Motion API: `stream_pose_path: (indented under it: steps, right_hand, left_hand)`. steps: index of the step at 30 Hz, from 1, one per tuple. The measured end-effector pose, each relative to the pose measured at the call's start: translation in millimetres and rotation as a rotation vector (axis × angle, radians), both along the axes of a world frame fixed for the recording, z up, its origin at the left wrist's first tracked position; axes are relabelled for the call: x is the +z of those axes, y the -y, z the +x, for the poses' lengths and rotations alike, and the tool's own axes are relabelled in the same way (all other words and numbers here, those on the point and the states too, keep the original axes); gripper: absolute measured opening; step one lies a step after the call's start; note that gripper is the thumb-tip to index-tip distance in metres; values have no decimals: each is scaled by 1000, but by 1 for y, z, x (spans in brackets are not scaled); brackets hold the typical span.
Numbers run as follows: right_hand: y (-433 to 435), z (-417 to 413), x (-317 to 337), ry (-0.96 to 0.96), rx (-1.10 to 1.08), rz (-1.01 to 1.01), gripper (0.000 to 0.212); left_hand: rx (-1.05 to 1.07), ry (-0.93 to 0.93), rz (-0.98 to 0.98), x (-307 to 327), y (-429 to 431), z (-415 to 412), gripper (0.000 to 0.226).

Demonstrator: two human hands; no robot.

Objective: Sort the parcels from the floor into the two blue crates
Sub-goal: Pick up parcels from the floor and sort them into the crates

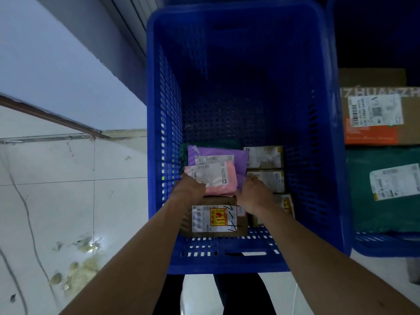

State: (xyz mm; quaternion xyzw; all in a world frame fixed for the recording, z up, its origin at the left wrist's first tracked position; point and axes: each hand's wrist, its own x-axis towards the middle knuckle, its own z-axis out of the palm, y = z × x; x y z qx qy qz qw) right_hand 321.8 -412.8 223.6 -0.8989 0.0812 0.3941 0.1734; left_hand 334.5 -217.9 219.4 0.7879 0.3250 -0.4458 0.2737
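Observation:
I look down into a deep blue crate [318, 155]. Both my arms reach inside it. My left hand [191, 186] grips the near left edge of a pink mailer [223, 180], and my right hand [254, 192] holds its near right corner. The pink mailer lies over a purple mailer [229, 153]. Under my wrists sits a brown box [216, 218] with a red-and-yellow fragile sticker. Small brown boxes [264, 156] are stacked along the crate's right side. A second blue crate [386, 246] at the right edge holds a green mailer [384, 189] and a cardboard box [375, 114].
A grey wall and a white tiled floor [56, 201] lie to the left of the crate, with a thin cable and some stains on the tiles. The two crates stand side by side, almost touching. My legs show below the near crate wall.

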Motion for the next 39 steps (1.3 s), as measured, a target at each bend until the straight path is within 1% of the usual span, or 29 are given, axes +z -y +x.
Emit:
stream_pose_path:
  steps: [2, 5, 8, 9, 12, 13, 14, 16, 17, 18, 20, 22, 24, 27, 30, 34, 37, 39]
  right_hand:
    - [2, -2, 6, -6, 12, -10, 40]
    - [6, -6, 21, -7, 39, -14, 40]
    - [7, -8, 41, -22, 66, -34, 39]
    - [7, -7, 48, -31, 67, -34, 39]
    - [6, -2, 75, -56, 77, -28, 36]
    - [7, 1, 85, -67, 81, -31, 33]
    - [7, 3, 97, -82, 98, -40, 30]
    - [9, 11, 121, -77, 166, -33, 28]
    - [8, 16, 133, -54, 193, -17, 29]
    - [8, 22, 147, -27, 209, -3, 32]
    - [5, 35, 179, 13, 211, 12, 35]
    - [-2, 50, 214, 29, 233, 11, 39]
    - [-11, 64, 243, 59, 252, 38, 43]
    - [-30, 75, 276, 121, 284, 50, 45]
    - [-48, 81, 297, 146, 316, 39, 42]
    - [-67, 79, 305, 122, 331, -10, 42]
    - [-85, 73, 300, 142, 307, -43, 38]
    - [-105, 67, 290, 147, 252, -55, 36]
  left_hand:
    - [1, -4, -3, 5, -1, -1, 73]
    - [-2, -1, -5, 22, 2, -2, 67]
    - [52, 3, -30, 46, 5, -4, 59]
    - [75, 3, -52, 55, 5, -3, 62]
    - [101, 4, -112, 84, 2, -3, 81]
    - [92, 7, -118, 95, 0, -4, 82]
    - [75, 4, -126, 113, 0, -5, 77]
    - [77, 26, -166, 152, 2, -7, 53]
    - [97, 37, -192, 172, 1, -10, 43]
    - [122, 32, -218, 190, -2, -12, 38]
    - [222, 1, -263, 223, -13, -18, 38]
    - [313, 36, -293, 255, -29, -24, 37]
    - [355, 94, -281, 282, -46, -28, 40]
    - [373, 133, -238, 311, -71, -29, 42]
    - [380, 173, -229, 327, -98, -26, 38]
    - [376, 208, -253, 332, -136, -19, 20]
    - [326, 195, -269, 325, -163, -17, 24]
    - [288, 168, -289, 315, -185, -14, 22]
